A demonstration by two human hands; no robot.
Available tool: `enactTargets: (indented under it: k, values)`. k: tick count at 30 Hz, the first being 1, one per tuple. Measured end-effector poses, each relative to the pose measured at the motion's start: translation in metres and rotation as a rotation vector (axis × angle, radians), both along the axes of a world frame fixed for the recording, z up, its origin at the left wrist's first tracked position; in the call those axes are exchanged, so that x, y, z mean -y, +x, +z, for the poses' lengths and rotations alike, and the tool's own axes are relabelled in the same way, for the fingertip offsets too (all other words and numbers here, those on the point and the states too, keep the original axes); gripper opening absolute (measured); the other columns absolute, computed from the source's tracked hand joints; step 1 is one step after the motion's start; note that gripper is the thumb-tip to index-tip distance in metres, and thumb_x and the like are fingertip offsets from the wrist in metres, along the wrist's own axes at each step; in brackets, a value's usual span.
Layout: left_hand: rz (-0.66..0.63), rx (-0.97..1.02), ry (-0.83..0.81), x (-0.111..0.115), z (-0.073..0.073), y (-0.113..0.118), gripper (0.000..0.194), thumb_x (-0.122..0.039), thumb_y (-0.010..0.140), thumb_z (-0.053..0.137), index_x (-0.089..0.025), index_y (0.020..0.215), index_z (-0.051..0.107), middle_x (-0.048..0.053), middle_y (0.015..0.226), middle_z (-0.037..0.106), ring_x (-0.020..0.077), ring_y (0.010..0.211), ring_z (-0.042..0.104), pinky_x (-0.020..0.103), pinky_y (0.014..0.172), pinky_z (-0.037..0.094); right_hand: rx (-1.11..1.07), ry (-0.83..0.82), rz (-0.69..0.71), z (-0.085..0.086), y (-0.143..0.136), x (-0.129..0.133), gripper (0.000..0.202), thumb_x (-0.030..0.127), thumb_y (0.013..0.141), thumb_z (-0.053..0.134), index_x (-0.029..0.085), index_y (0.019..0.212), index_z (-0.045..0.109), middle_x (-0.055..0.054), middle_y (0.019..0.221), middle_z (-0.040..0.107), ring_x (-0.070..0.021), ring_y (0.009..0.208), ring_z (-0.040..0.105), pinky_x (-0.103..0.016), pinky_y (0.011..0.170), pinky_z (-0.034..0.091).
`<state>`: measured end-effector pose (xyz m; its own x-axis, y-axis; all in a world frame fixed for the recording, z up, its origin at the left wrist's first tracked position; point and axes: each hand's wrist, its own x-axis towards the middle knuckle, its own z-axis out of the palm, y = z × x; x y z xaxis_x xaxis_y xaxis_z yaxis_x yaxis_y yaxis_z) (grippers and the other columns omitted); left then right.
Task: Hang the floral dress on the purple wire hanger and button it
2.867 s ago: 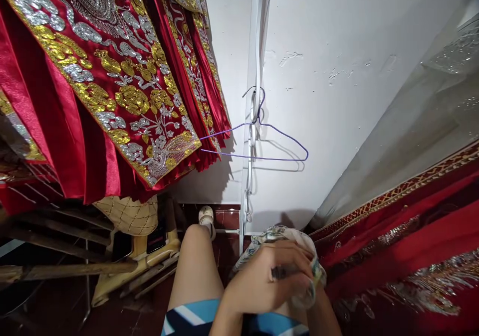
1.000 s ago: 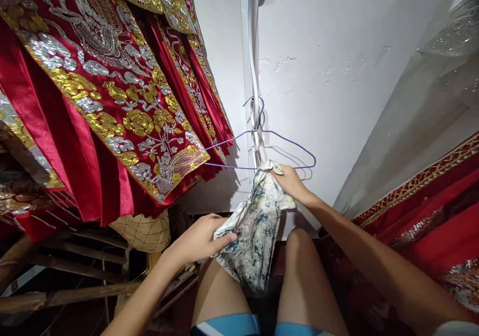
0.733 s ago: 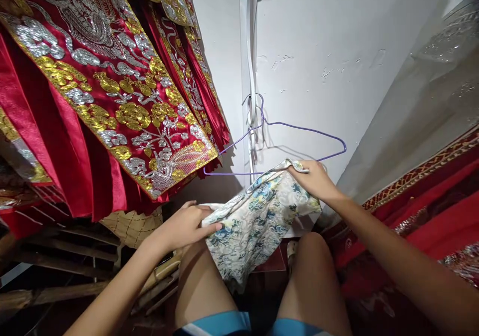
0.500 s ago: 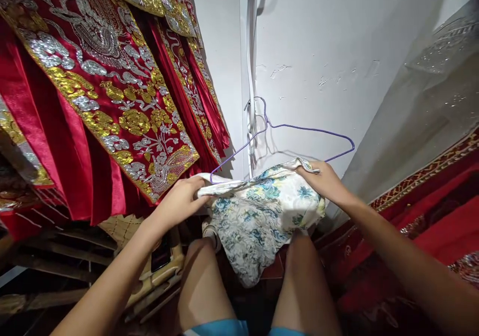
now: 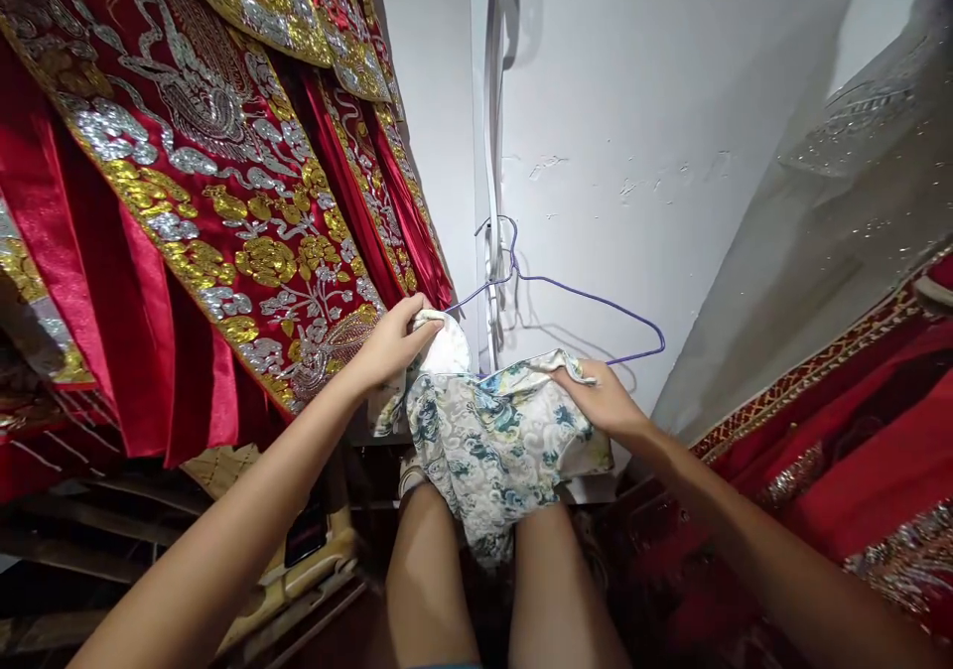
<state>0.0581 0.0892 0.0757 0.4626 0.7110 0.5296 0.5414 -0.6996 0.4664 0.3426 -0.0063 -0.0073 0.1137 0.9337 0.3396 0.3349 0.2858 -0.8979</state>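
A white garment with blue and green flowers (image 5: 495, 451) hangs spread between my two hands, above my knees. My left hand (image 5: 394, 341) is closed on its upper left edge, pinching the cloth beside the purple hanger's (image 5: 596, 295) left arm. The garment's upper right edge is gripped by my right hand (image 5: 600, 396), just below the hanger's right end. The hanger's left end is hidden behind the cloth, while its hook and right arm show against the wall. The hook is at a white vertical strip (image 5: 491, 153).
Red garments with gold and silver embroidery (image 5: 268, 252) hang at the left. A bamboo frame (image 5: 298, 580) stands below them, with a dark phone-like object (image 5: 305, 535). At the right, a translucent cover (image 5: 811, 212) is beside red beaded fabric (image 5: 879, 451).
My left hand has moved up and right with the garment's left edge, exposing its white inside. My right hand and the hanger appear lower and further left as the view shifts.
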Motion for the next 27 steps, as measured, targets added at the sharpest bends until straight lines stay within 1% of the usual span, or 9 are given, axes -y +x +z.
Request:
enactTargets:
  k: [6, 8, 10, 13, 15, 18, 21, 24, 27]
  values:
    - [0.218, -0.227, 0.143, 0.012, 0.006, 0.019, 0.028, -0.044, 0.095, 0.050, -0.024, 0.115, 0.054, 0.003, 0.083, 0.066, 0.0240, 0.077, 0.061, 0.029, 0.064, 0.033, 0.018, 0.046, 0.079, -0.013, -0.016, -0.005, 0.040, 0.051, 0.083, 0.067, 0.017, 0.064, 0.058, 0.001, 0.060, 0.052, -0.0142, 0.060, 0.046, -0.025, 0.054, 0.034]
    - [0.214, -0.247, 0.201, 0.010, 0.009, 0.023, 0.027, -0.045, 0.098, 0.046, -0.024, 0.109, 0.059, 0.004, 0.082, 0.068, 0.0238, 0.077, 0.062, 0.029, 0.062, 0.030, 0.073, 0.071, 0.102, -0.010, -0.019, -0.001, 0.034, 0.048, 0.087, 0.063, 0.016, 0.076, 0.068, -0.003, 0.069, 0.063, -0.0183, 0.066, 0.055, -0.027, 0.059, 0.042]
    - [0.199, -0.218, 0.234, 0.005, 0.010, 0.025, 0.031, -0.045, 0.100, 0.041, -0.022, 0.093, 0.061, 0.004, 0.076, 0.066, 0.0208, 0.068, 0.058, 0.029, 0.059, 0.027, 0.154, 0.136, 0.077, -0.006, -0.018, 0.006, 0.032, 0.043, 0.089, 0.060, 0.018, 0.104, 0.073, -0.008, 0.096, 0.072, -0.0248, 0.087, 0.064, -0.031, 0.072, 0.049]
    - [0.140, -0.188, 0.244, -0.003, 0.013, 0.023, 0.037, -0.041, 0.100, 0.040, -0.020, 0.074, 0.055, 0.001, 0.061, 0.054, 0.0157, 0.054, 0.047, 0.029, 0.056, 0.024, 0.222, 0.259, -0.134, 0.002, -0.001, 0.018, 0.064, 0.036, 0.087, 0.062, 0.026, 0.148, 0.047, -0.011, 0.138, 0.061, -0.0282, 0.113, 0.062, -0.035, 0.086, 0.052]
    - [0.113, -0.194, 0.250, -0.006, 0.018, 0.021, 0.037, -0.040, 0.098, 0.043, -0.020, 0.068, 0.051, -0.001, 0.056, 0.048, 0.0144, 0.051, 0.043, 0.029, 0.055, 0.023, 0.190, 0.280, -0.324, 0.009, 0.021, 0.022, 0.080, 0.035, 0.083, 0.065, 0.026, 0.156, 0.033, -0.013, 0.137, 0.062, -0.0270, 0.103, 0.066, -0.035, 0.079, 0.054]
    - [0.097, -0.199, 0.250, -0.008, 0.027, 0.019, 0.037, -0.038, 0.096, 0.045, -0.020, 0.064, 0.048, -0.002, 0.053, 0.043, 0.0144, 0.051, 0.041, 0.029, 0.055, 0.024, 0.159, 0.193, -0.433, 0.025, 0.059, 0.020, 0.061, 0.042, 0.078, 0.070, 0.018, 0.133, 0.063, -0.012, 0.102, 0.075, -0.0251, 0.077, 0.068, -0.033, 0.063, 0.052]
    - [0.131, -0.185, 0.279, -0.013, 0.025, 0.018, 0.034, -0.036, 0.095, 0.046, -0.020, 0.065, 0.051, 0.001, 0.064, 0.050, 0.0163, 0.059, 0.047, 0.030, 0.057, 0.028, 0.041, 0.012, -0.280, 0.046, 0.081, 0.016, 0.036, 0.048, 0.068, 0.079, 0.016, 0.082, 0.076, -0.007, 0.075, 0.072, -0.0252, 0.066, 0.065, -0.032, 0.056, 0.048]
    - [0.208, -0.059, 0.303, -0.020, 0.007, 0.019, 0.033, -0.041, 0.095, 0.046, -0.019, 0.073, 0.056, 0.008, 0.096, 0.058, 0.0207, 0.082, 0.057, 0.031, 0.069, 0.039, -0.252, -0.163, -0.035, 0.063, 0.072, 0.012, 0.038, 0.052, 0.060, 0.083, 0.018, 0.075, 0.073, -0.007, 0.066, 0.070, -0.0274, 0.063, 0.067, -0.036, 0.057, 0.051]
    - [0.186, 0.041, 0.212, -0.026, -0.016, 0.025, 0.031, -0.046, 0.098, 0.043, -0.019, 0.099, 0.059, 0.010, 0.106, 0.058, 0.0243, 0.096, 0.059, 0.035, 0.082, 0.044, -0.345, -0.138, 0.060, 0.062, 0.043, 0.005, 0.052, 0.068, 0.074, 0.067, 0.017, 0.079, 0.072, -0.008, 0.067, 0.069, -0.0288, 0.068, 0.069, -0.040, 0.063, 0.054]
